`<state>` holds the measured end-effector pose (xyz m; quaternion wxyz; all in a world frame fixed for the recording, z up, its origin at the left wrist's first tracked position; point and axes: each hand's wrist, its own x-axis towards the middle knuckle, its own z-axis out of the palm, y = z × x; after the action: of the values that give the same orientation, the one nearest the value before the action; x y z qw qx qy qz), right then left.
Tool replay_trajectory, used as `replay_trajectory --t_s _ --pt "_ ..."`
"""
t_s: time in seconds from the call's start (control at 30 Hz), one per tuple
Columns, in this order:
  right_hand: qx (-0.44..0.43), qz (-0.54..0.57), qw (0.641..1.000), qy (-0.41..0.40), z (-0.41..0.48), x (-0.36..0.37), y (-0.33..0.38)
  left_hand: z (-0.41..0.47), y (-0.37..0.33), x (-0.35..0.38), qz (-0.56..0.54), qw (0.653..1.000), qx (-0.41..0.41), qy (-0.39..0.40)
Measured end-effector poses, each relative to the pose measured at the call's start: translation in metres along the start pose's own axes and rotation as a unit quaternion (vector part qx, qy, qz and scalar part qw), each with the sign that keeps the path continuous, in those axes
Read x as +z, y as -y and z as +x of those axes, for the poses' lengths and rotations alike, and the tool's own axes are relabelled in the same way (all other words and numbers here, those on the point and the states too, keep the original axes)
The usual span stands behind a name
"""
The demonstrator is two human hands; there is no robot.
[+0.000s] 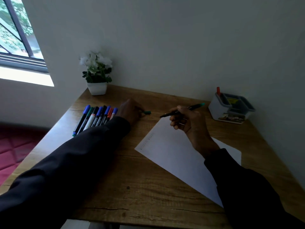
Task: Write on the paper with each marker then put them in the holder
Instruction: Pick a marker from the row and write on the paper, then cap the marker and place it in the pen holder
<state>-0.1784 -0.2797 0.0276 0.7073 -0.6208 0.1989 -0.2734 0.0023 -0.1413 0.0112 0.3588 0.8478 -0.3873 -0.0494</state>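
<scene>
While the wooden desk (148,187) fills the head view, the right hand (186,121) is curled around a black marker with a green end (183,110), tip uncapped and poised just above the far corner of the white sheet of paper (173,156). That paper lies at an angle on the desk, with a faint line of writing along its left edge. Over on the other side, the left hand (130,111) is closed on the small green cap (147,112), resting on the desk just beside the row of spare markers (97,118), blue, green, black and red caps lying side by side. At the far right, against the wall, sits the grey and white plastic holder (231,108), with one red-tipped marker (218,91) standing upright in it. A white-flowered plant in a white pot (96,75) stands at the far left corner.
</scene>
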Motion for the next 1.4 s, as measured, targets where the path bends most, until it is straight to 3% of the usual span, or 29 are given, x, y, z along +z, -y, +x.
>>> replay_trajectory --t_s 0.2,0.4,0.97,1.23,1.4 --pt "-0.051 -0.003 0.998 -0.041 -0.02 -0.011 0.006 -0.014 -0.001 -0.004 -0.043 0.999 0.026 0.006" --pt "-0.099 0.018 0.994 -0.049 -0.042 -0.013 0.006 -0.054 -0.012 -0.008 -0.138 0.989 0.043 -0.037" --pt "-0.122 0.049 0.99 -0.048 -0.064 -0.002 0.011 -0.089 -0.03 -0.028 -0.142 0.985 0.074 -0.055" --pt "-0.13 -0.038 0.991 -0.013 -0.065 0.002 0.008 -0.093 -0.045 -0.027 -0.144 0.984 0.101 -0.038" --pt "-0.136 -0.012 0.99 0.017 -0.063 -0.002 0.016 -0.093 -0.057 -0.021 -0.164 0.974 0.122 -0.096"
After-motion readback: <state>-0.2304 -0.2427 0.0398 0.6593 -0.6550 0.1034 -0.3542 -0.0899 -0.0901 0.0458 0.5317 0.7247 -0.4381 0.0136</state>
